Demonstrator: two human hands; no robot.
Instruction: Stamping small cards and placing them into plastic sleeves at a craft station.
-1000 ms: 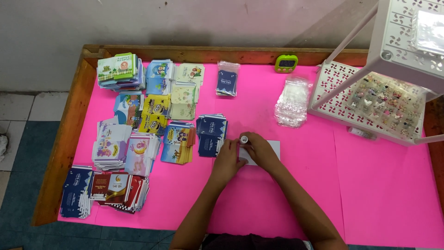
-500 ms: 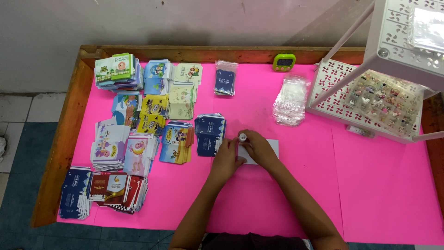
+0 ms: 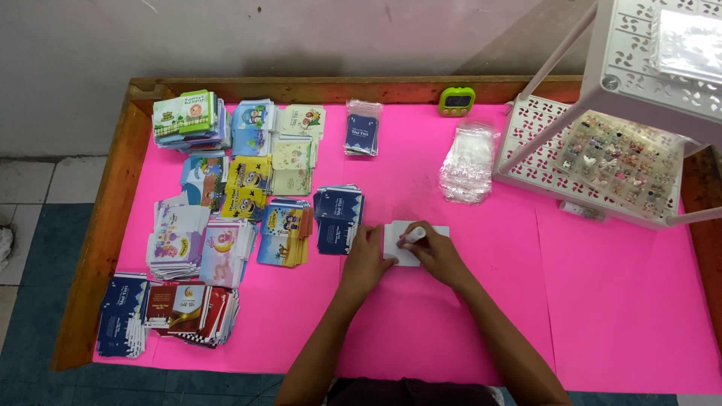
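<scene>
Two hands work on a white card at the middle of the pink bench.

The left hand (image 3: 366, 256) lies flat, fingers spread, pinning the white card (image 3: 406, 242) at its left edge; the right hand (image 3: 435, 254) is curled shut around a small white pen-like stick (image 3: 414, 235), its tip hidden against the card. Left of them sit about a dozen stacks of small printed envelopes (image 3: 282, 234), edges overlapping, exact count unclear. Farther back: one bundle of clear bags (image 3: 468, 162), one green timer (image 3: 456, 100), one white rack (image 3: 602, 162) cut off at the right.
</scene>
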